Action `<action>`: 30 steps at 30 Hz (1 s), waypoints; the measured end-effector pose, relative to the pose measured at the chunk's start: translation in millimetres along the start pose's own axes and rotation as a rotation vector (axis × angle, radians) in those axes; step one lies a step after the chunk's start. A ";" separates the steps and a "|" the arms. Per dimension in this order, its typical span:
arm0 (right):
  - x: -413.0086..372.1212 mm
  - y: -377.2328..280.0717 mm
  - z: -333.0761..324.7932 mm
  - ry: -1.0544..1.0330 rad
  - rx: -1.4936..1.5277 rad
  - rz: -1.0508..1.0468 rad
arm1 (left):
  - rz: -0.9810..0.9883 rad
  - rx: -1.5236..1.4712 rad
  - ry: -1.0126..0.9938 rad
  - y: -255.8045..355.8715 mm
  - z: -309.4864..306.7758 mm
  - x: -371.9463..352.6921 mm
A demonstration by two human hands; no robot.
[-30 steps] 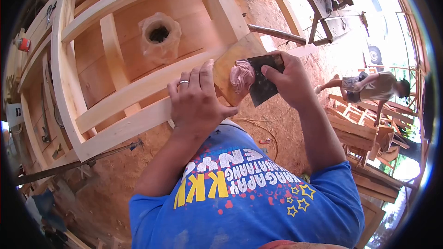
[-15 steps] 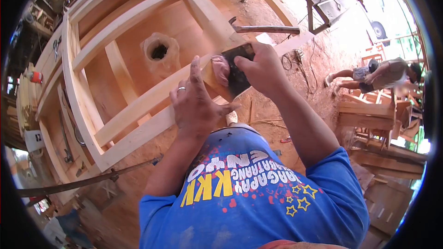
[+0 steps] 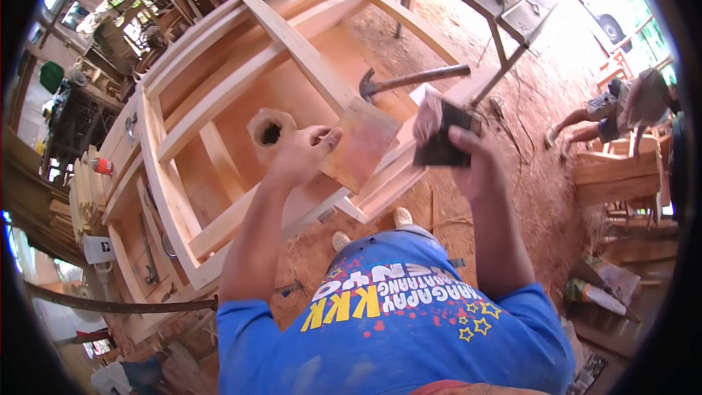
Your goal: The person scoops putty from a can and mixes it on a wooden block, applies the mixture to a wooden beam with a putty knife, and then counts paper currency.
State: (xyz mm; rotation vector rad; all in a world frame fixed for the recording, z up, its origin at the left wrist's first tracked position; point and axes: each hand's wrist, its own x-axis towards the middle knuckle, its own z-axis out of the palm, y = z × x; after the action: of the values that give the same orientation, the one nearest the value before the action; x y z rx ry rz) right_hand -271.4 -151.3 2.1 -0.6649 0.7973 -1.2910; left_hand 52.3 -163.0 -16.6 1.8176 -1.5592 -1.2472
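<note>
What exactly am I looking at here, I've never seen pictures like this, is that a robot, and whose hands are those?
There's no robot here. These are a person's bare hands, seen by one camera worn on that person's head, looking forward and down. That's why the blue shirt fills the bottom and the edges look curved. The left hand grips a square board. The right hand holds a dark flat blade with pinkish paste on it. Beneath is a wooden frame. A hammer lies on the woodwork, and inside the frame sits a pale wrapping with a dark opening; I can't tell its contents.
</note>
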 end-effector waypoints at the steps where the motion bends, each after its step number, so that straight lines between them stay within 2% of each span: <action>1: -9.1 10.8 -13.1 -0.016 0.048 0.034 | -0.062 0.050 -0.075 12.2 -3.3 6.6; 2: -15.3 18.1 -21.3 -0.029 0.095 0.068 | -0.127 0.100 -0.152 20.8 -4.8 9.7; 6: -37.0 17.9 -20.6 0.050 0.219 -0.023 | -0.063 0.084 -0.005 9.2 6.3 24.4; 8: -38.3 9.2 -24.9 0.033 0.227 -0.136 | -0.038 -0.197 0.034 23.0 11.6 9.9; 9: -39.3 7.8 -27.4 -0.058 0.218 -0.258 | -0.028 -0.339 0.058 32.7 13.0 0.3; 12: -40.0 -8.1 3.5 -0.131 -0.185 -0.563 | -0.130 -0.876 0.001 65.2 27.0 -22.3; 13: -42.6 -9.9 12.2 -0.097 -0.476 -0.754 | -0.109 -0.966 -0.040 65.4 33.1 -24.7; 14: -48.6 -12.6 21.6 -0.127 -0.578 -0.760 | -0.090 -1.057 -0.085 63.6 40.6 -27.1; 16: -47.1 -7.1 35.1 -0.221 -0.777 -1.018 | -0.051 -1.147 -0.136 64.0 55.1 -32.5; 18: -46.2 7.0 35.7 -0.355 -0.902 -1.062 | -0.018 -1.145 -0.136 66.7 68.2 -41.2; 19: -48.1 17.1 40.2 -0.395 -0.908 -1.039 | -0.041 -1.170 -0.067 71.1 73.5 -46.7; 22: -49.5 24.9 26.4 -0.489 -1.067 -0.966 | -0.086 -1.175 -0.065 62.2 70.0 -47.5; 23: -48.5 26.4 22.7 -0.521 -1.094 -0.960 | -0.022 -1.162 -0.043 61.5 71.5 -51.2; 28: -46.4 31.5 15.8 -0.499 -1.012 -0.910 | -0.025 -1.138 -0.050 54.9 71.5 -57.1; 30: -52.8 7.5 12.5 -0.496 -1.004 -0.841 | 0.022 -1.154 -0.123 62.3 77.6 -59.6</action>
State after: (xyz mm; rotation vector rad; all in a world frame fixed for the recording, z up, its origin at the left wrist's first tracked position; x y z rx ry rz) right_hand -261.6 -98.1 10.5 -2.2090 0.7326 -1.2851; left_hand -44.2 -106.8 14.8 0.9570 -0.5896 -1.7308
